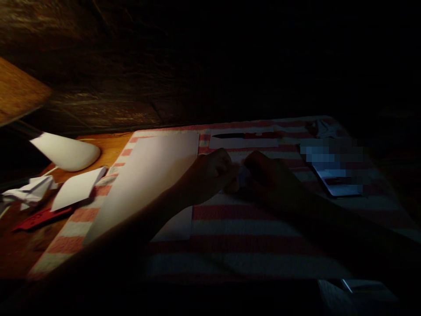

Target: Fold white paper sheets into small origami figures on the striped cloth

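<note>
My left hand (pixel 213 169) and my right hand (pixel 269 175) meet above the striped cloth, fingers closed. Between their fingertips is a small pale piece (pixel 242 174) that looks like folded paper; darkness and the fingers hide most of its shape. Under my left forearm lies a large white sheet of paper (pixel 154 158). Just beyond the hands, a knife (pixel 243 135) with a black blade and red handle rests on a white paper strip (pixel 226 143), its blade pointing left.
A red-and-white striped cloth (pixel 223 226) covers the table. On the right lies a lit, blurred-out screen (pixel 335 171), with a crumpled item (pixel 324 128) behind it. To the left are a lamp (pixel 70 151), crumpled paper (pixel 29 191), a curved white sheet (pixel 79 188) and a red object (pixel 42 218).
</note>
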Motion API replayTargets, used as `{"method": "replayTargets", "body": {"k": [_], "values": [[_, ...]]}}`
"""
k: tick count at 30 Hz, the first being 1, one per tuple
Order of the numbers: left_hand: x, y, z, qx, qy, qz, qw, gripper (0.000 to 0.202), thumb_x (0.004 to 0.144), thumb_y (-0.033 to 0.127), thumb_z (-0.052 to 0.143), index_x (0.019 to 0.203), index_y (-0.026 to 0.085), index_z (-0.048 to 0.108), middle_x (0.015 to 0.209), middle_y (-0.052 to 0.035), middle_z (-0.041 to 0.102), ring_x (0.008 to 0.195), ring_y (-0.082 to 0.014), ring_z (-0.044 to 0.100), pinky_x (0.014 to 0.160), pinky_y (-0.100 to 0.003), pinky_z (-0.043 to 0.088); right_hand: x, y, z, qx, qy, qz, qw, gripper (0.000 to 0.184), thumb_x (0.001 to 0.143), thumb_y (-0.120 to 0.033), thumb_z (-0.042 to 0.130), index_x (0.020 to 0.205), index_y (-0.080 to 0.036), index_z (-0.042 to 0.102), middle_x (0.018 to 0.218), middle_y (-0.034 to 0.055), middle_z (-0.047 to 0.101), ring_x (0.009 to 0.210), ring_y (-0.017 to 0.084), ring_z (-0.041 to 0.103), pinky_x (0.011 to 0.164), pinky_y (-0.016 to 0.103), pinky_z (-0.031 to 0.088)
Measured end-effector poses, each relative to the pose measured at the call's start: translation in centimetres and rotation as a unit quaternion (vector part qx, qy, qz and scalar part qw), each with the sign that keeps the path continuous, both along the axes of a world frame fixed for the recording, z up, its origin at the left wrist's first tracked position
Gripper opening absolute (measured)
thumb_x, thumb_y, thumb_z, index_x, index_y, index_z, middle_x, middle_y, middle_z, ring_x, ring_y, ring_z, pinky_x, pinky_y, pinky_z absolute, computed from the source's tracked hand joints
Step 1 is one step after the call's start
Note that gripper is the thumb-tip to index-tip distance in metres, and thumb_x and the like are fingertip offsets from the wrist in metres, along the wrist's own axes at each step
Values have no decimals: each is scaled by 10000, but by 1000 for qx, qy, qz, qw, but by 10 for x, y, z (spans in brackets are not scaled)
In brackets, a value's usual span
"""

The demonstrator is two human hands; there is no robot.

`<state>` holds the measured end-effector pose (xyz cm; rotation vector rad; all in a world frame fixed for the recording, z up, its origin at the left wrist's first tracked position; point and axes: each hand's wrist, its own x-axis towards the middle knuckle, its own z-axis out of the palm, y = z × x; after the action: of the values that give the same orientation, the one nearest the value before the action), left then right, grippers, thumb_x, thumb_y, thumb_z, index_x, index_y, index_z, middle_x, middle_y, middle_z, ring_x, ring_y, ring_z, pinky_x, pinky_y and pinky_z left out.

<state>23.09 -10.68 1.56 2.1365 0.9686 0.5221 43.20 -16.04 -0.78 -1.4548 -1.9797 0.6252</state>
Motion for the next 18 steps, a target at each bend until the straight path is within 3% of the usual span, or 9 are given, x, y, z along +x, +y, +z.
{"method": "replayTargets", "body": {"k": [5, 8, 11, 18], "values": [[8, 0, 0, -5, 33, 28, 999, 188, 900, 339, 649, 842, 166, 604, 672, -14, 711, 618, -152, 662, 543, -232, 435, -12, -3, 5, 4, -45, -29, 999, 165, 869, -338, 640, 906, -187, 582, 772, 37, 663, 637, 169, 562, 550, 279, 286], [7, -1, -1, 28, 48, 27, 998, 79, 859, 221, 639, 879, 155, 678, 744, -25, 729, 663, -154, 668, 579, -245, 461, -15, -2, 3, 16, -58, -33, 998, 286, 790, -393, 752, 903, -191, 585, 781, 33, 665, 655, 172, 565, 561, 274, 294], [5, -1, -3, 51, 57, 19, 997, 173, 772, 92, 622, 896, 152, 726, 774, -22, 742, 689, -157, 674, 621, -259, 486, -13, -2, -2, 27, -62, -31, 997, 333, 756, -405, 798, 922, -191, 605, 794, 29, 664, 667, 172, 567, 572, 272, 308], [-4, -1, -8, 56, 11, -3, 998, 293, 711, 53, 621, 949, 161, 753, 889, -45, 778, 776, -184, 720, 704, -303, 570, -10, -3, -5, 42, -73, -14, 996, 191, 793, -294, 747, 901, -183, 637, 801, 38, 648, 701, 176, 546, 596, 282, 331]]}}
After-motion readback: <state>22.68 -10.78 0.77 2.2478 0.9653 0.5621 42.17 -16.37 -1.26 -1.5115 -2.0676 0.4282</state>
